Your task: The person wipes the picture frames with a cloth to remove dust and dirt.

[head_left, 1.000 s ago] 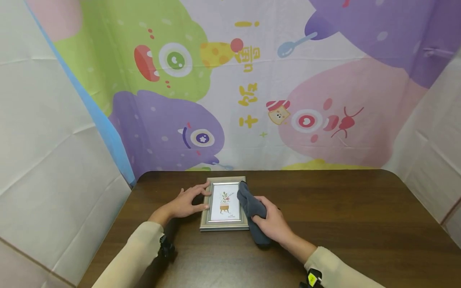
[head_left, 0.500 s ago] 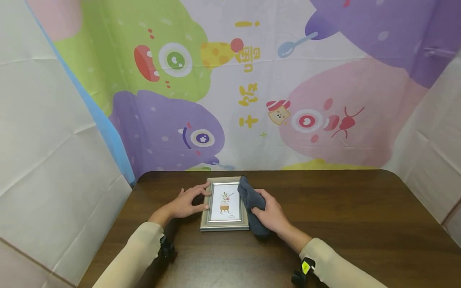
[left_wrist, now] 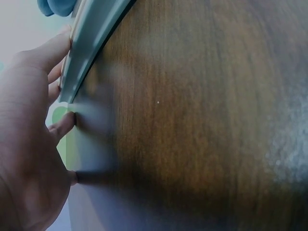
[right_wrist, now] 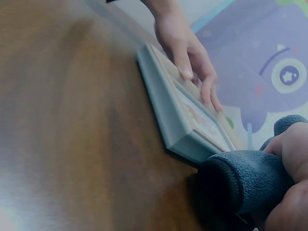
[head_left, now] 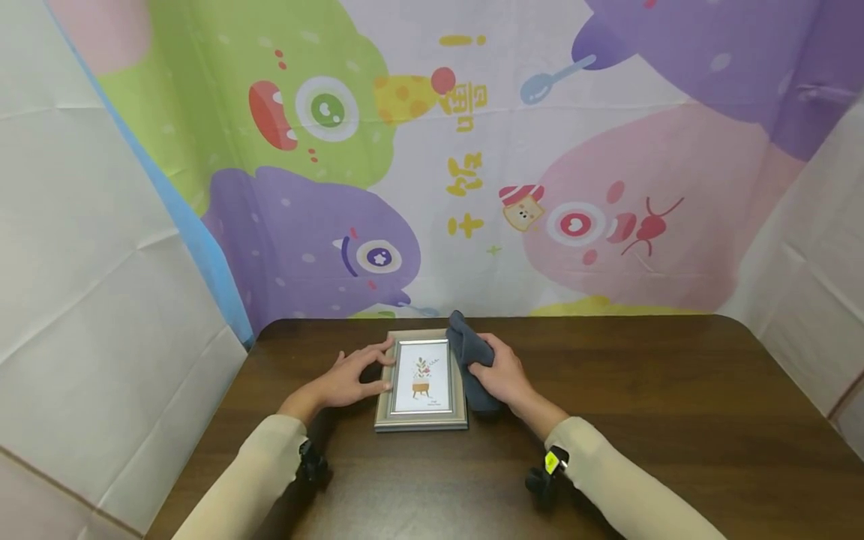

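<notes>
A picture frame point(head_left: 422, 423) with a silvery border lies flat on the table, showing a drawing of a potted plant. My left hand point(head_left: 347, 379) rests at its left border, thumb and fingertips spread along the edge; in the left wrist view the thumb touches the frame's side point(left_wrist: 84, 53). My right hand point(head_left: 502, 371) grips a bunched dark grey-blue cloth point(head_left: 472, 352) against the frame's right border. In the right wrist view the folded cloth point(right_wrist: 250, 178) lies at the frame's near corner, with fingers wrapped over it.
The brown wooden table point(head_left: 641, 405) extends to both sides and in front of the frame. Behind its far edge hangs a cartoon-printed curtain point(head_left: 466, 277). Pale sheets point(head_left: 101, 300) stand at the left and right.
My right hand has slid the cloth away from me along the frame's right border, towards its far corner. The left hand and the frame have stayed in place.
</notes>
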A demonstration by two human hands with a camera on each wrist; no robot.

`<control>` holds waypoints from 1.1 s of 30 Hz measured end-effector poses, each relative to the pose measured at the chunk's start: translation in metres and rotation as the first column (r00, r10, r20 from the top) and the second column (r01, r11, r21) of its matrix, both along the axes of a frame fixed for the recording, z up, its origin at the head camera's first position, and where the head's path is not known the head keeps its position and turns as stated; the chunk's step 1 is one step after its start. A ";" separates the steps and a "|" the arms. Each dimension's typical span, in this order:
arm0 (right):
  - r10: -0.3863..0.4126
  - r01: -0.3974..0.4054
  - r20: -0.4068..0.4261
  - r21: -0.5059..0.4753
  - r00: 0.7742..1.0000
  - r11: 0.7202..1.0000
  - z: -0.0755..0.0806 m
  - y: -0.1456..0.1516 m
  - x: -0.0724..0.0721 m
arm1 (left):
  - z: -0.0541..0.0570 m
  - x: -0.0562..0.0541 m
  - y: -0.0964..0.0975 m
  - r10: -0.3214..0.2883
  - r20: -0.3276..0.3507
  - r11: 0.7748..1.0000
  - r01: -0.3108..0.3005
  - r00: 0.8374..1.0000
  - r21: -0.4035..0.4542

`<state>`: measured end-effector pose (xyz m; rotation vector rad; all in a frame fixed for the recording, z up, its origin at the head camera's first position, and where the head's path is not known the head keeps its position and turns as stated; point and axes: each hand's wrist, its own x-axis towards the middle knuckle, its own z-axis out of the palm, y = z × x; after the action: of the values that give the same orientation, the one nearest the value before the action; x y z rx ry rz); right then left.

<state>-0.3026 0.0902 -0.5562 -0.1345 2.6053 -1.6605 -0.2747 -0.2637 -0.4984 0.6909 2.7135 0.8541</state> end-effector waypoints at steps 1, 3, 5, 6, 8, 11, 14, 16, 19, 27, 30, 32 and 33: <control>-0.004 0.004 0.010 -0.003 1.000 1.000 -0.002 0.000 -0.006 | 0.001 0.000 0.000 0.000 0.000 1.000 0.000 1.000 0.000; -0.022 0.022 0.041 -0.001 0.999 1.000 -0.010 0.000 -0.021 | 0.002 0.000 0.001 0.002 -0.001 1.000 -0.002 1.000 0.000; -0.030 0.030 0.033 0.001 0.999 1.000 -0.010 -0.001 -0.028 | 0.003 0.001 0.002 0.002 0.000 1.000 -0.002 1.000 0.002; -0.021 0.021 0.013 -0.003 1.000 1.000 0.000 -0.002 -0.023 | 0.004 0.001 0.002 0.003 0.002 1.000 -0.003 1.000 0.005; -0.025 0.025 0.000 -0.005 1.000 1.000 0.006 -0.003 -0.024 | 0.004 0.001 0.002 0.000 -0.002 1.000 0.000 1.000 0.010; -0.029 0.029 -0.001 0.006 1.000 1.000 0.015 -0.006 -0.023 | 0.005 0.002 0.002 -0.008 -0.010 1.000 0.008 1.000 0.024; -0.037 0.037 0.015 0.027 0.999 0.999 0.018 -0.007 -0.025 | 0.006 0.003 0.002 -0.016 -0.018 0.999 0.017 1.000 0.033; -0.040 0.040 0.007 0.039 0.999 0.998 0.026 -0.009 -0.018 | 0.006 0.004 0.002 -0.014 -0.011 0.999 0.015 1.000 0.032; -0.031 0.031 -0.001 0.019 1.000 0.999 0.046 -0.011 -0.001 | 0.004 0.003 0.001 -0.013 -0.010 1.000 0.013 1.000 0.027; -0.013 0.013 0.015 -0.044 1.000 0.999 0.081 -0.009 0.023 | 0.003 0.001 0.001 -0.022 -0.018 0.999 0.023 1.000 0.028; 0.010 -0.010 0.007 -0.037 1.000 0.999 0.087 -0.006 0.025 | 0.003 0.001 0.001 -0.017 -0.006 1.000 0.017 1.000 0.019; 0.032 -0.032 -0.001 -0.033 0.999 0.999 0.090 -0.004 0.026 | 0.002 0.001 0.000 -0.011 0.000 1.000 0.011 1.000 0.012; 0.041 -0.041 -0.004 -0.033 0.999 0.999 0.091 -0.003 0.027 | 0.002 0.001 0.000 -0.011 -0.002 1.000 0.011 1.000 0.006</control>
<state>-0.2758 0.0876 -0.4652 -0.1901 2.5603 -1.6916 -0.2740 -0.2633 -0.4964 0.7074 2.7078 0.8601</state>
